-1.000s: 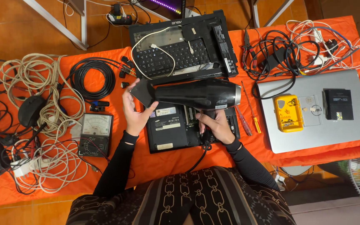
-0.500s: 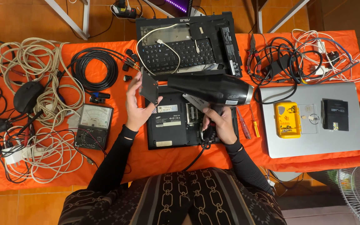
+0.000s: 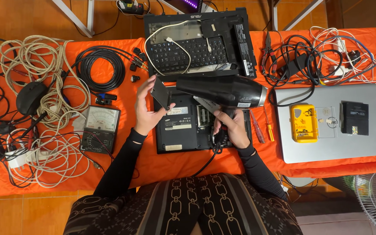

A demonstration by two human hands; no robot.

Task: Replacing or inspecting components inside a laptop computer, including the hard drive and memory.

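My right hand (image 3: 230, 129) grips the handle of a black hair dryer (image 3: 223, 91), whose barrel points left above an upturned black laptop (image 3: 180, 126). My left hand (image 3: 146, 109) holds a small flat dark plate (image 3: 161, 93) just in front of the dryer's nozzle. The dryer's cord runs down from the handle towards my lap. Both hands hover over the orange-covered table (image 3: 162, 165).
A dismantled keyboard casing (image 3: 196, 43) lies behind the laptop. At left are a black cable coil (image 3: 101, 69), beige cable bundles (image 3: 35, 65), an analogue multimeter (image 3: 100, 129) and a mouse (image 3: 30, 97). At right, a silver laptop (image 3: 331, 143) carries a yellow box (image 3: 303, 123). Screwdrivers (image 3: 262, 126) lie beside it.
The view has shifted slightly. Both hands and the dryer keep nearly the same pose, with the left hand still holding the plate at the nozzle.
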